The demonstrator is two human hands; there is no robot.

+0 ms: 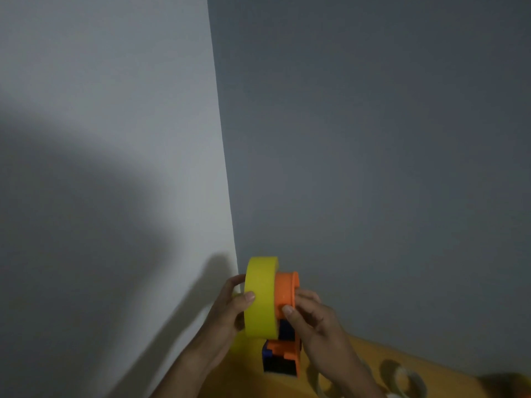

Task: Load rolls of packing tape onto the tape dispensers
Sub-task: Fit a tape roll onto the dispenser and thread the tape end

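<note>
A yellow roll of tape (261,297) is held upright at the lower middle of the head view, its side against the orange hub of a tape dispenser (286,294). My left hand (230,308) grips the roll from the left, thumb across its outer face. My right hand (310,314) grips the orange hub from the right, thumb on its rim. The dispenser's orange and dark blue body (283,357) hangs below the hub, above the table.
An orange-yellow table (382,354) fills the bottom right corner. A pale tape roll (408,380) stands on it to the right, and another pale roll (324,383) lies partly behind my right wrist. Grey walls meet in a corner just behind the hands.
</note>
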